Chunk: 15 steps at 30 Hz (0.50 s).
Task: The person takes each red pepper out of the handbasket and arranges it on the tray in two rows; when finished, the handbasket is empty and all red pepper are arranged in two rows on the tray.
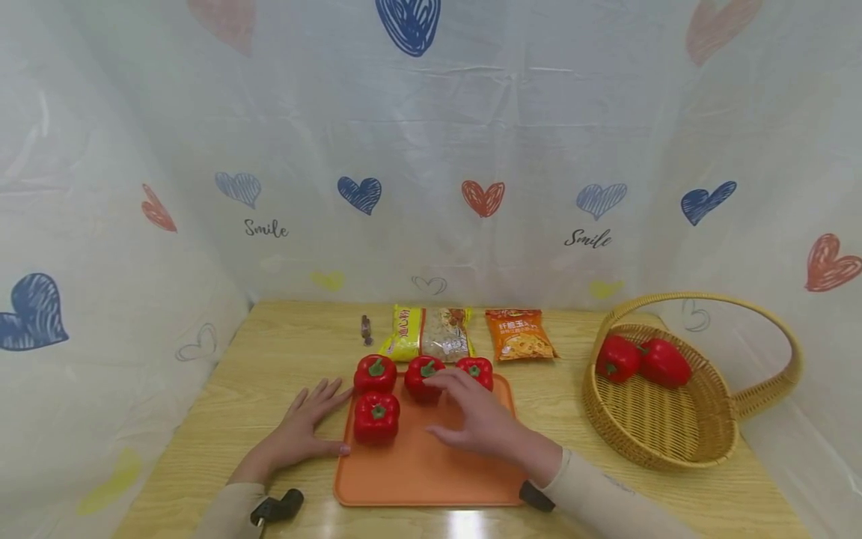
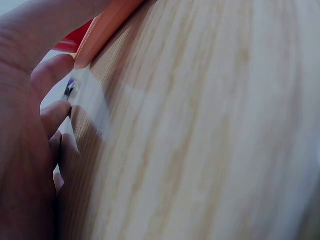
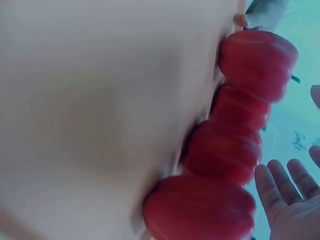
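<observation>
On an orange tray (image 1: 431,483) stand several red bell peppers with green stems: one at the back left (image 1: 374,368), one in front of it (image 1: 376,425), one at the back middle (image 1: 417,389) and one at the back right (image 1: 475,367). My left hand (image 1: 299,430) lies at the tray's left side with fingers spread, thumb tip and index fingertip right at the rim. Above the tray hovers my right hand (image 1: 481,419), fingers loosely bent and thumb apart, overlapping the back peppers. In the right wrist view its fingers (image 3: 270,187) show beside the pepper row, holding nothing.
At the right, a wicker basket (image 1: 592,404) with a tall handle holds two red peppers (image 1: 663,363). Behind the tray lie a yellow food bag (image 1: 431,333), an orange snack bag (image 1: 518,335) and a small dark wrapped item (image 1: 367,329). A heart-printed curtain (image 1: 431,239) surrounds the table.
</observation>
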{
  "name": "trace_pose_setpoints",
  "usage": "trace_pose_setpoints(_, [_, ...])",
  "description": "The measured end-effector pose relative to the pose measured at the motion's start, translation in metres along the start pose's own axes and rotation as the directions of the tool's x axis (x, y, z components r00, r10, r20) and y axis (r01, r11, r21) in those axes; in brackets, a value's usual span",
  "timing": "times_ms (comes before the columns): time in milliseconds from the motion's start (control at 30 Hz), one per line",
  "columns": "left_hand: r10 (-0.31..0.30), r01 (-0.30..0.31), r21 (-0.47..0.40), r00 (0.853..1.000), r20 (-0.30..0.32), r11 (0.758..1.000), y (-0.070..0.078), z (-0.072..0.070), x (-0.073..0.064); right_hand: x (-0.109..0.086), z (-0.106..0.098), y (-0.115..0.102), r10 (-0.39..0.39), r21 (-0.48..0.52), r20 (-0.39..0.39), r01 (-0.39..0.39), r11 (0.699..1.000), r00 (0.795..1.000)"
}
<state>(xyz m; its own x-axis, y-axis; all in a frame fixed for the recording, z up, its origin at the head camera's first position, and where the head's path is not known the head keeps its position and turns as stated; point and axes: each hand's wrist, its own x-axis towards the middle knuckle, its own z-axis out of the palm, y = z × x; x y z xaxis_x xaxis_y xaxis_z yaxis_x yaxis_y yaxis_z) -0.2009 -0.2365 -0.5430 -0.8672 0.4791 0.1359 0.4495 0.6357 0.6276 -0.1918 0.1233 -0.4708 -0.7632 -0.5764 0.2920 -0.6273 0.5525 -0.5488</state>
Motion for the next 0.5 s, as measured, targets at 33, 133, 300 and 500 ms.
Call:
trace_pose_setpoints(33, [0.001,-0.001,-0.001,1.000,-0.002,1.000,0.000,0.000,0.000,-0.002,-0.003,0.000,0.003,0.006,-0.005,-0.003,1.000,1.000])
trace_pose_setpoints(133, [-0.002,0.002,-0.001,1.000,-0.001,1.000,-0.001,0.000,0.000,-0.007,-0.010,0.002,0.018,0.008,-0.020,-0.018,1.000,1.000])
trace_pose_setpoints(300, [-0.015,0.015,-0.006,1.000,0.007,1.000,-0.002,0.001,0.000,-0.015,-0.017,0.005,0.027,-0.004,-0.050,-0.027,1.000,0.998])
trace_pose_setpoints(500, [-0.022,0.022,-0.010,1.000,0.010,1.000,-0.003,0.001,0.000,-0.024,-0.024,0.010,-0.002,0.004,-0.093,0.002,1.000,0.996])
